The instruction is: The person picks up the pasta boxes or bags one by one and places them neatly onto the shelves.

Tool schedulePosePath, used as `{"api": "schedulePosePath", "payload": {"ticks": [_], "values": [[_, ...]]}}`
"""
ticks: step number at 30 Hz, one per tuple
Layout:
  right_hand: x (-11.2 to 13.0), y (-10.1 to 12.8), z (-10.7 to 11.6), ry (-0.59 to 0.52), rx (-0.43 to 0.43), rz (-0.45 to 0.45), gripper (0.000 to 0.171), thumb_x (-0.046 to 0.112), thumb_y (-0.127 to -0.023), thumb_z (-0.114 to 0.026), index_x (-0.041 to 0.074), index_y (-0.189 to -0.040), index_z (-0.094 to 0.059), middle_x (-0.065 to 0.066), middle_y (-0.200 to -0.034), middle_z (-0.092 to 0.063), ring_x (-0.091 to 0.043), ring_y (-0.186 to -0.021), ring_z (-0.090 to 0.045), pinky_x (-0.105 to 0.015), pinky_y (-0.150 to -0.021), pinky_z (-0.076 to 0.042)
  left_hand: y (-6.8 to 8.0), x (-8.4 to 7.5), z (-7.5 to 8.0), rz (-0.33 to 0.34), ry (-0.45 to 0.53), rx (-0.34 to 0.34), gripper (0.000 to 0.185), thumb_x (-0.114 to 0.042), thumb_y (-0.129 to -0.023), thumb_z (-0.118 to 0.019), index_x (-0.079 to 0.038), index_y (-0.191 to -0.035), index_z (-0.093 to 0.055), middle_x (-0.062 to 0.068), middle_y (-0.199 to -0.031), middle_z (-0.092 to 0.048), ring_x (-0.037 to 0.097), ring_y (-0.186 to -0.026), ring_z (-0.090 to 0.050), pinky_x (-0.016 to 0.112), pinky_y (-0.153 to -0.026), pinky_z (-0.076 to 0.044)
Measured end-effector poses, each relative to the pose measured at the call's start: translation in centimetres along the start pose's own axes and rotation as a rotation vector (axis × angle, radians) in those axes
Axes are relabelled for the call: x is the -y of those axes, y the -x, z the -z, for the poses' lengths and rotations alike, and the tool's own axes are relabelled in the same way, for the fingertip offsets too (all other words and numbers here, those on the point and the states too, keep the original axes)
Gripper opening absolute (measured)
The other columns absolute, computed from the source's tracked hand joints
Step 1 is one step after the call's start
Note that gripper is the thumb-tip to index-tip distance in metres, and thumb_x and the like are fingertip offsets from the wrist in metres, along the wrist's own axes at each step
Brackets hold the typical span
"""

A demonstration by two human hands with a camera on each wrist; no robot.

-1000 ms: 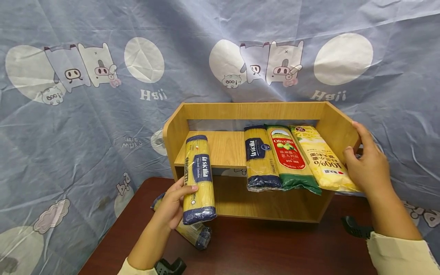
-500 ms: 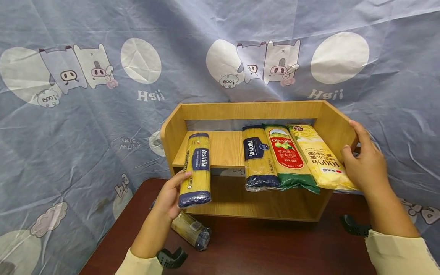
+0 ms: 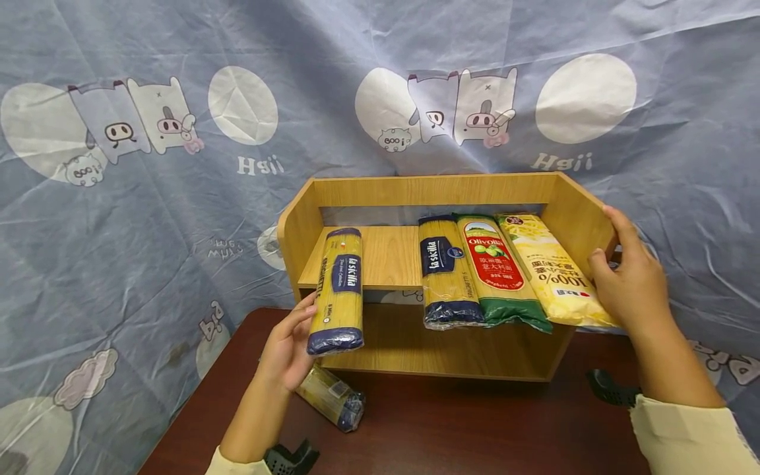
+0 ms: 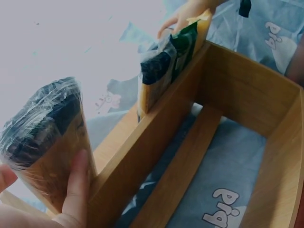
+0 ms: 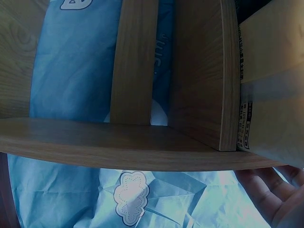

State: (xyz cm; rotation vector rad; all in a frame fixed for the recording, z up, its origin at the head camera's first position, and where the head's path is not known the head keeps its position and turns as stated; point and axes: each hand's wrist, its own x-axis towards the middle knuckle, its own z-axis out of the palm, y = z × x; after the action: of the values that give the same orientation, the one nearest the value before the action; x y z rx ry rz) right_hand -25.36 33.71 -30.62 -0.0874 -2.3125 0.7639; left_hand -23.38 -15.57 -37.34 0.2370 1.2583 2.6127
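My left hand (image 3: pixel 289 343) grips a yellow and blue spaghetti pack (image 3: pixel 338 290) whose far end lies on the upper board of a small wooden shelf (image 3: pixel 380 254). In the left wrist view the pack's (image 4: pixel 45 137) dark end sits by my thumb (image 4: pixel 76 183). My right hand (image 3: pixel 632 280) holds the shelf's right side panel (image 3: pixel 578 218). On the upper board lie a second blue spaghetti pack (image 3: pixel 446 270), a green and red Olivoila pack (image 3: pixel 497 270) and a yellow pack (image 3: pixel 549 267).
Another pasta pack (image 3: pixel 331 398) lies on the dark brown table (image 3: pixel 463 429) below my left hand. A blue cartoon-print cloth (image 3: pixel 148 198) hangs behind. Black wrist mounts (image 3: pixel 608 389) show at both forearms. The right wrist view shows the shelf boards (image 5: pixel 199 71) from below.
My left hand has lifted the spaghetti pack up and forward until its far end rests on the shelf's upper board. The right hand has stayed on the side panel.
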Motion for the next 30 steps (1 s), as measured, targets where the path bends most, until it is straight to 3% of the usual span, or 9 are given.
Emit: {"api": "schedulePosePath", "payload": {"ticks": [4, 8, 17, 24, 30], "values": [[-0.1, 0.0, 0.1, -0.001, 0.005, -0.013, 0.068, 0.017, -0.098, -0.043, 0.036, -0.16, -0.024, -0.033, -0.128, -0.055, -0.054, -0.113, -0.057, -0.064, -0.082, -0.036, 0.9, 0.4, 0.2, -0.012, -0.034, -0.003, 0.053, -0.016, -0.105, -0.035, -0.02, -0.155, -0.019, -0.003, -0.125, -0.061, 0.009, -0.098, -0.066, 0.022, -0.076, -0.054], [-0.1, 0.0, 0.2, 0.005, 0.002, -0.022, 0.068, 0.018, -0.098, -0.042, 0.036, -0.16, -0.023, -0.035, -0.134, -0.054, -0.055, -0.113, -0.058, -0.064, -0.082, -0.037, 1.6, 0.5, -0.2, -0.034, -0.058, 0.021, 0.06, -0.012, -0.103, -0.036, -0.018, -0.159, -0.015, -0.002, -0.127, -0.063, 0.009, -0.1, -0.067, 0.023, -0.079, -0.054], [0.0, -0.1, -0.1, -0.003, -0.001, -0.008, 0.069, 0.016, -0.097, -0.043, 0.036, -0.16, -0.024, -0.034, -0.132, -0.054, -0.055, -0.11, -0.058, -0.064, -0.081, -0.038, 3.2, 0.8, -1.3, -0.083, -0.123, -0.021, 0.063, -0.008, -0.101, -0.042, -0.016, -0.159, -0.018, 0.008, -0.147, -0.038, 0.011, -0.109, -0.063, 0.023, -0.089, -0.054], [0.0, -0.1, 0.0, -0.003, -0.001, -0.014, 0.07, 0.016, -0.096, -0.044, 0.036, -0.16, -0.024, -0.034, -0.133, -0.055, -0.054, -0.11, -0.059, -0.063, -0.081, -0.038, 3.6, 1.0, -1.5, -0.095, -0.161, -0.036, 0.065, -0.009, -0.102, -0.047, -0.016, -0.16, -0.021, 0.006, -0.138, -0.054, 0.016, -0.109, -0.069, 0.036, -0.092, -0.059], [0.0, -0.1, 0.0, -0.001, 0.002, -0.022, 0.069, 0.017, -0.097, -0.044, 0.036, -0.16, -0.025, -0.034, -0.134, -0.055, -0.054, -0.111, -0.06, -0.061, -0.081, -0.038, 3.4, 1.3, -1.6, -0.083, -0.157, -0.036, 0.067, -0.007, -0.101, -0.049, -0.016, -0.161, -0.021, 0.003, -0.135, -0.059, 0.015, -0.108, -0.07, 0.037, -0.094, -0.058]]}}
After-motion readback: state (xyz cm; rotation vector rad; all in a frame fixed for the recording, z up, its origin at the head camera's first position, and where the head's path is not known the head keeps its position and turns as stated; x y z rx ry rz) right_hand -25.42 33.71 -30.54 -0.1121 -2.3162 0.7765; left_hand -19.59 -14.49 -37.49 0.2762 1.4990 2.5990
